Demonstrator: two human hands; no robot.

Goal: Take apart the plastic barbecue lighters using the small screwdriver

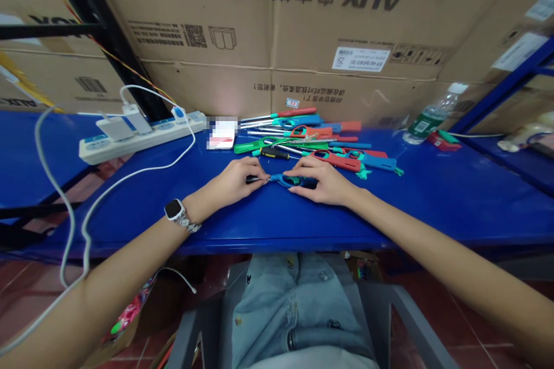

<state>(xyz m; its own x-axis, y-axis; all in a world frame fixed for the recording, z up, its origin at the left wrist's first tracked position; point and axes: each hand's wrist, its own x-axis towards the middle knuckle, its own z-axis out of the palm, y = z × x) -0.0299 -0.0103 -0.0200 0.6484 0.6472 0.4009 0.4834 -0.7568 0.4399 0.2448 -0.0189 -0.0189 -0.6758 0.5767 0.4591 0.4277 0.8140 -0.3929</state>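
Between both hands, low over the blue table [242, 219], lies a blue long-nosed lighter [283, 180] with a green trigger. My left hand [240, 181] pinches the lighter's thin metal tube between thumb and fingertips. My right hand [324, 180] is curled round the handle end, thumb below and fingers above. Part of the handle is hidden by the fingers. Just behind the hands is a black and yellow screwdriver [274, 153]. Beyond it several more lighters are heaped, among them a red lighter [337, 160], a green lighter [253, 145] and an orange lighter [309, 132].
A white power strip [142, 141] with plugged-in chargers and a loose white cable [138, 172] occupies the left side. A phone [223, 134] lies behind my left hand. To the right stands a tilted water bottle [428, 118] beside a small red box [444, 141]. Cardboard cartons [277, 34] wall the back.
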